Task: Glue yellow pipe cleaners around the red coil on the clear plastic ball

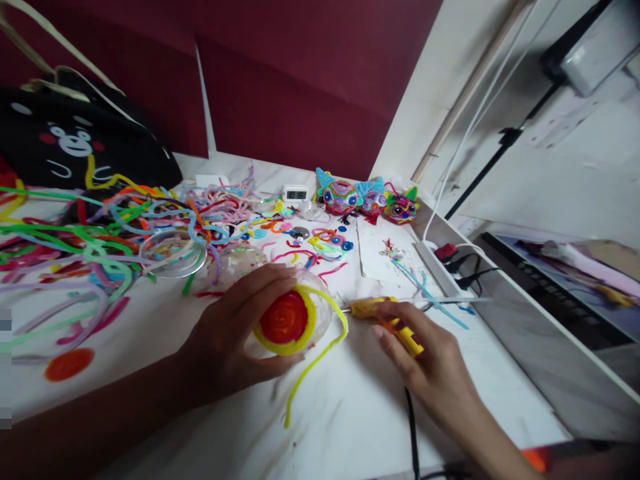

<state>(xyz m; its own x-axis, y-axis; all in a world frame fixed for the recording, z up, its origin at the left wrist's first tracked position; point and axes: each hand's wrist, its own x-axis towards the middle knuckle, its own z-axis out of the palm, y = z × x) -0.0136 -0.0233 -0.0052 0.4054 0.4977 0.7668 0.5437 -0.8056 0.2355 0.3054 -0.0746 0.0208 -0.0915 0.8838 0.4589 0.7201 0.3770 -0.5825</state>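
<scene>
My left hand (245, 327) is wrapped round a clear plastic ball (324, 313). On the ball's near face is a red and orange coil (284, 319), ringed by a yellow pipe cleaner (299, 393) whose loose end hangs down to the table. In my right hand (425, 347) is a yellow hot glue gun (370, 307), with a clear glue stick (465, 300) jutting from its back. The gun's metal nozzle points left, close to the yellow strand; whether they touch I cannot tell. Its black cord runs down below my hand.
Tangled pipe cleaners (100, 247) cover the left of the white table, around a clear round dish (173, 253). Several colourful animal heads (340, 197) stand at the back beside a small digital timer (296, 193). A power strip (443, 270) lies along the right-hand ledge. A black bag (85, 140) sits back left.
</scene>
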